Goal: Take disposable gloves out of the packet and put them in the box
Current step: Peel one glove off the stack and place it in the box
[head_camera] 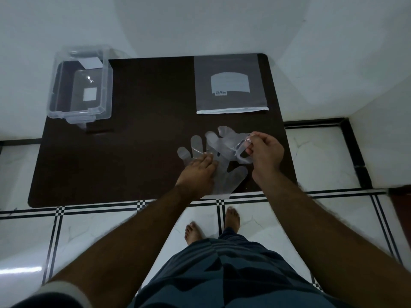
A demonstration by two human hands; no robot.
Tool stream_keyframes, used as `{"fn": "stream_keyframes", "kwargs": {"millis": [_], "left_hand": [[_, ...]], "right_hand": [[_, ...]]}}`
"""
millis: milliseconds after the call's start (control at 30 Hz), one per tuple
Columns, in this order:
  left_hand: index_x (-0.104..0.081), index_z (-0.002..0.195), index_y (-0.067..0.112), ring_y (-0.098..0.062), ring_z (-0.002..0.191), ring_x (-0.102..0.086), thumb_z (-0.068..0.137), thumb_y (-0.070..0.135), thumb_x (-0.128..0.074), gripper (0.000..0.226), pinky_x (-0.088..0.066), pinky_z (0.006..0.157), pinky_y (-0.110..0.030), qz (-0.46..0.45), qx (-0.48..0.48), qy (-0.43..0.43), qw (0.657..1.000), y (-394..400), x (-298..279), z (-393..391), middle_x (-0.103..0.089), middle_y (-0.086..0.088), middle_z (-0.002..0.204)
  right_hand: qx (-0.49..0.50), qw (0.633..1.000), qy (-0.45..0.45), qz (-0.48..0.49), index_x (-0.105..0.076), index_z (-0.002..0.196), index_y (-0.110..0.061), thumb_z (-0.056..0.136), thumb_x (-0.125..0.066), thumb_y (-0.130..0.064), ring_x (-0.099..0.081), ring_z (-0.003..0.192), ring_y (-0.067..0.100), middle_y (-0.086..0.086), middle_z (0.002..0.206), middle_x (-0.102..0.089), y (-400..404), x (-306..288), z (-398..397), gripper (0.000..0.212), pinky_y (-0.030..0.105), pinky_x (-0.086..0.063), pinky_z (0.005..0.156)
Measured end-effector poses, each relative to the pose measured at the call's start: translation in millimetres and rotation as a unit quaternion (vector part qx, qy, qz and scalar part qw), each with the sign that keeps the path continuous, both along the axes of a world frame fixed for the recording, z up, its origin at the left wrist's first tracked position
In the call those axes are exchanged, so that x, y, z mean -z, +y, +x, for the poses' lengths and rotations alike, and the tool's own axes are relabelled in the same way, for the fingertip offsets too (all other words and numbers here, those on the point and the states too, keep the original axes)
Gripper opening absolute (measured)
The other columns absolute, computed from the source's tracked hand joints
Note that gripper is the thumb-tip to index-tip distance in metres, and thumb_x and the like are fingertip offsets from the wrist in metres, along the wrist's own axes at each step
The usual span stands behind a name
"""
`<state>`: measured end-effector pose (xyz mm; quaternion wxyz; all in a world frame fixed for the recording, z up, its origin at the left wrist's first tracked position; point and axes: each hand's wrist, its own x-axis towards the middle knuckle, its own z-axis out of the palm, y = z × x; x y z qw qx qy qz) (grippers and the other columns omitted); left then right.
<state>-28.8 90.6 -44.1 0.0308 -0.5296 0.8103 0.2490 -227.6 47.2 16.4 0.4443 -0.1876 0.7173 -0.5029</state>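
Note:
Thin clear disposable gloves (224,170) lie spread near the front right of the dark table (138,138). My left hand (196,174) presses flat on the lower glove, fingers together. My right hand (264,155) pinches a fold of another glove (241,150) and lifts its edge just above the table. The grey glove packet (230,84) lies flat at the back right, its white open edge facing me. The clear plastic box (81,85) stands open at the back left corner, with only a white label showing through its bottom.
The box overhangs the table's left back corner. White walls close in behind and on the right. Below the table's front edge are white floor tiles with black lines, my bare feet (213,227) and my dark shorts.

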Motion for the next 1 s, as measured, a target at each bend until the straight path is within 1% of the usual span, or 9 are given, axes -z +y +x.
{"fn": "stream_keyframes", "kwargs": {"millis": [133,400,500,600,700,767,833,900,1000], "left_hand": [[-0.006,0.172,0.027,-0.027,0.166,0.002,0.108,0.049,-0.049,0.08,-0.006,0.132,-0.051,0.052,0.02,-0.056,0.997,-7.9,16.1,-2.4,0.001,-0.006,0.181],[-0.004,0.172,0.029,-0.029,0.166,0.004,0.107,0.051,-0.052,0.084,-0.001,0.131,-0.048,0.06,0.013,-0.035,0.997,-7.5,19.3,-1.3,0.005,-0.006,0.18],[-0.01,0.172,0.024,-0.028,0.166,-0.004,0.106,0.047,-0.055,0.083,-0.011,0.134,-0.052,0.083,-0.041,0.027,0.995,-10.9,6.7,-3.6,-0.001,-0.006,0.181],[-0.021,0.17,0.021,-0.025,0.164,-0.019,0.108,0.032,-0.057,0.073,-0.023,0.132,-0.043,0.066,-0.162,0.138,0.975,-22.3,-15.7,-4.8,-0.016,-0.004,0.179],[-0.041,0.163,0.017,-0.016,0.154,-0.04,0.106,0.027,-0.064,0.062,-0.03,0.123,-0.024,-0.026,-0.302,0.26,0.917,-44.2,-60.0,-1.6,-0.043,0.0,0.167],[-0.051,0.156,0.016,0.005,0.135,-0.054,0.102,0.017,-0.071,0.057,-0.04,0.112,-0.011,-0.066,-0.333,0.376,0.862,-65.3,-101.0,1.8,-0.057,0.012,0.147],[-0.052,0.152,0.018,0.01,0.129,-0.059,0.097,0.008,-0.077,0.062,-0.049,0.111,-0.018,-0.041,-0.289,0.472,0.832,-91.7,-143.5,7.1,-0.061,0.016,0.141],[-0.048,0.154,0.021,-0.003,0.141,-0.056,0.089,0.01,-0.085,0.075,-0.046,0.12,-0.034,0.011,-0.217,0.497,0.84,-116.2,-181.7,13.3,-0.061,0.004,0.149],[-0.045,0.152,0.022,-0.022,0.137,-0.063,0.082,0.014,-0.09,0.084,-0.05,0.116,-0.052,0.11,-0.118,0.498,0.852,-139.1,-236.4,17.6,-0.069,-0.009,0.141]], "right_hand": [[0.001,1.0,0.007,-0.003,-0.079,0.1,-0.023,0.095,-0.075,-0.01,-0.078,0.087,0.015,-0.001,0.097,-0.08,-3.8,-7.4,-1.4,0.015,0.029,-0.066,0.077],[-0.021,0.998,0.049,-0.042,-0.08,0.107,-0.019,0.097,-0.073,-0.012,-0.077,0.089,0.015,-0.001,0.101,-0.079,-25.2,-35.2,-8.7,0.014,0.028,-0.065,0.076],[-0.056,0.994,0.07,-0.062,-0.08,0.109,-0.014,0.097,-0.073,-0.01,-0.074,0.082,0.011,0.001,0.098,-0.079,-37.4,-55.1,-8.4,0.014,0.024,-0.063,0.071],[-0.133,0.986,0.076,-0.066,-0.079,0.108,-0.012,0.097,-0.073,-0.009,-0.074,0.083,0.009,0.002,0.099,-0.078,-49.0,-78.6,-9.0,0.013,0.021,-0.062,0.069],[-0.243,0.962,0.107,-0.07,-0.08,0.103,-0.015,0.097,-0.072,-0.01,-0.076,0.087,0.012,0.003,0.098,-0.079,-60.6,-104.4,-12.0,0.012,0.021,-0.061,0.07],[-0.306,0.94,0.122,-0.092,-0.08,0.1,-0.018,0.097,-0.073,-0.008,-0.077,0.086,0.014,0.003,0.096,-0.08,-68.6,-126.5,-14.2,0.013,0.026,-0.063,0.074],[-0.368,0.912,0.142,-0.113,-0.077,0.104,-0.02,0.095,-0.075,-0.006,-0.078,0.09,0.021,0.005,0.097,-0.08,-78.3,-152.2,-15.9,0.016,0.031,-0.065,0.077],[-0.429,0.882,0.144,-0.133,-0.072,0.113,-0.017,0.092,-0.079,-0.005,-0.079,0.09,0.028,0.01,0.093,-0.081,-87.1,-180.4,-16.0,0.025,0.036,-0.063,0.078],[-0.498,0.837,0.158,-0.162,-0.067,0.116,-0.014,0.091,-0.081,-0.003,-0.079,0.086,0.031,0.011,0.087,-0.082,-97.6,-223.4,-12.5,0.031,0.039,-0.062,0.078]]}}
